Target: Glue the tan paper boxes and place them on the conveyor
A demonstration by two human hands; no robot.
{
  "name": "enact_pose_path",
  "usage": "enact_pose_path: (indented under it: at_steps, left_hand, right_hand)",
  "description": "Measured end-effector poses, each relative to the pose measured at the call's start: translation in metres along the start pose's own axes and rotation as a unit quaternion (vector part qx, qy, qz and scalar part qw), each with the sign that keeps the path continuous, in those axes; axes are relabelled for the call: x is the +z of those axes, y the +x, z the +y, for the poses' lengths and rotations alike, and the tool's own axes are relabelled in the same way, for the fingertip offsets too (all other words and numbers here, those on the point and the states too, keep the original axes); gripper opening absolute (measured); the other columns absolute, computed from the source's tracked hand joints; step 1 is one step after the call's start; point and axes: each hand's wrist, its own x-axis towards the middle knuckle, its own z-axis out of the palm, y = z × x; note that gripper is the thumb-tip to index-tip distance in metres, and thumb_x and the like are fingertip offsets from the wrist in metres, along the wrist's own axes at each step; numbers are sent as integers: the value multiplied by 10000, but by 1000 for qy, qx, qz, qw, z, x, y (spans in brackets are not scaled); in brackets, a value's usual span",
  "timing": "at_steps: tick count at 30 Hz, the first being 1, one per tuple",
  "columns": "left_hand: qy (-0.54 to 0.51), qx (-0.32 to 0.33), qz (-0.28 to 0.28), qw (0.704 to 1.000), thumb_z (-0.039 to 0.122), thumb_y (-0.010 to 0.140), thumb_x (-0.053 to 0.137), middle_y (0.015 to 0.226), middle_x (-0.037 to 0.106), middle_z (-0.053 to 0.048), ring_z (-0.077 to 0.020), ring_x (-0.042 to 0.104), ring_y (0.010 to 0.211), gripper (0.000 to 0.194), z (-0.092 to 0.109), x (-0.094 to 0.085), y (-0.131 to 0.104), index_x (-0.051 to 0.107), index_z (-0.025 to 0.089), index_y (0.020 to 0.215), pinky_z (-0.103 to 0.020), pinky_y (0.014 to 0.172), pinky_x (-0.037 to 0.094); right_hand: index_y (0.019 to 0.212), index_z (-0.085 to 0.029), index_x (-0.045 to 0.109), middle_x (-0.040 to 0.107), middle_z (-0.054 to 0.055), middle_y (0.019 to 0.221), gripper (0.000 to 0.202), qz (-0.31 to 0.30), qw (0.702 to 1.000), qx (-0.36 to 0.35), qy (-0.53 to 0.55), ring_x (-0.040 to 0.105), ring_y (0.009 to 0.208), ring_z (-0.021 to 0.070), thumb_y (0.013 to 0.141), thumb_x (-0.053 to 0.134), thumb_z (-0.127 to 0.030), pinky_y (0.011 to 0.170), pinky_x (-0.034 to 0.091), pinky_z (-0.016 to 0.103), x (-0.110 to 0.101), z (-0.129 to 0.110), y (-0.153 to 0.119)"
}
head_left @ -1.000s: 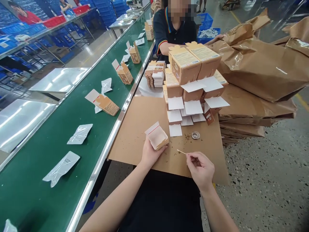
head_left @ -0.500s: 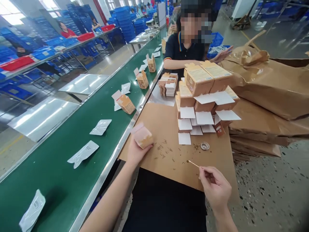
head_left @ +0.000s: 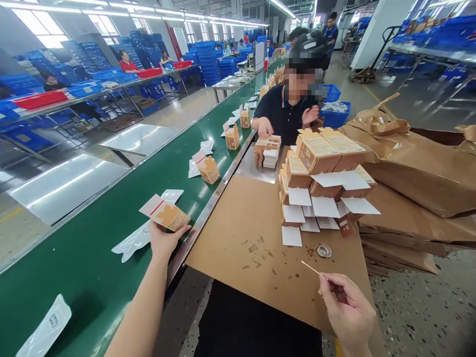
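Observation:
My left hand (head_left: 166, 244) is closed around the lower part of a small brown cardboard box (head_left: 171, 217) over the green conveyor belt (head_left: 89, 248). The box's white flap with a red stripe stands open. White sachets lie beside and partly behind it, one sachet (head_left: 134, 241) just to its left. Over the brown cardboard work surface (head_left: 230, 233), my right hand (head_left: 344, 302) pinches a thin cotton swab (head_left: 311, 267) pointing left. Near the swab's tip are a small clear round dish (head_left: 324, 251) and scattered dark specks.
Stacked brown boxes (head_left: 320, 158) with white flaps stand on the table's far right. Behind is a pile of flattened cartons (head_left: 267, 148), touched by a co-worker's hand (head_left: 263, 127). More open boxes (head_left: 208, 169) sit along the belt. Large brown paper-wrapped bundles (head_left: 416, 168) fill the right side.
My left hand has carried the box leftward from the table over the belt. My right hand still holds the swab. The co-worker's arm now reaches to the flattened cartons; the camera view has tilted up.

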Motion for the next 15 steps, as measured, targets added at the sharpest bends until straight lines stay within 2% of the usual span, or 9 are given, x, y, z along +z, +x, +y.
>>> enact_pose_path:
  at_steps: [1, 3, 5, 7, 8, 10, 13, 15]
  left_hand:
    - [-13, 18, 5, 1000, 415, 528, 1110, 1636, 629, -232, -506, 579, 1638, 1157, -1, -2, -5, 497, 242, 1495, -687, 1399, 439]
    - [-44, 80, 51, 995, 459, 528, 1105, 1694, 572, -238, -496, 510, 1697, 1219, -4, -4, -22, 463, 245, 1541, -666, 1444, 374]
    - [-90, 151, 93, 980, 532, 602, 1072, 1650, 590, -210, -467, 542, 1667, 1097, -2, 1, -45, 494, 254, 1492, -649, 1442, 389]
    - [-151, 189, 61, 968, 606, 744, 1001, 1494, 673, -152, -415, 661, 1532, 843, 14, 20, -66, 569, 272, 1386, -627, 1385, 479]
    - [-182, 185, 16, 965, 636, 822, 949, 1401, 708, -125, -387, 712, 1449, 714, 31, 36, -74, 608, 278, 1337, -611, 1344, 526]
    - [-239, 145, -110, 954, 671, 930, 853, 1270, 754, -103, -348, 768, 1314, 572, 81, 81, -81, 677, 280, 1309, -578, 1256, 598]
    - [-282, 89, -285, 912, 681, 962, 807, 1321, 786, -132, -362, 778, 1290, 554, 181, 167, -74, 753, 259, 1318, -569, 1182, 638]
    - [-282, 93, -369, 881, 683, 924, 867, 1318, 805, -156, -409, 761, 1348, 562, 246, 224, -68, 786, 229, 1245, -594, 1200, 623]
  right_hand:
    - [863, -253, 854, 768, 37, 725, 275, 8, 1000, -3, -7, 680, 534, 173, 1065, 879, -438, 497, 602, 277, -5, 0, 1]
    - [864, -255, 859, 762, 39, 715, 267, 30, 999, -6, -26, 673, 517, 176, 1060, 882, -434, 485, 593, 284, -18, 0, 1]
    - [871, -255, 862, 753, 39, 703, 254, 51, 998, -6, -43, 666, 497, 180, 1050, 894, -433, 471, 586, 289, -32, 1, 0]
    - [871, -253, 862, 746, 36, 692, 259, 66, 997, -6, -50, 659, 480, 177, 1044, 899, -443, 459, 579, 285, -41, 2, 0]
    - [868, -252, 861, 749, 38, 695, 270, 71, 996, -6, -53, 659, 478, 175, 1044, 898, -453, 460, 581, 282, -44, 2, 2]
    - [853, -249, 858, 752, 42, 696, 301, 79, 995, -9, -55, 656, 481, 172, 1052, 888, -473, 461, 584, 278, -45, 0, 6]
    - [846, -247, 854, 749, 49, 697, 314, 83, 995, -20, -45, 665, 514, 179, 1064, 873, -472, 472, 589, 279, -42, -7, 13]
    - [856, -247, 857, 746, 47, 702, 291, 89, 995, -32, -29, 669, 532, 179, 1065, 876, -450, 475, 584, 276, -39, -13, 16]
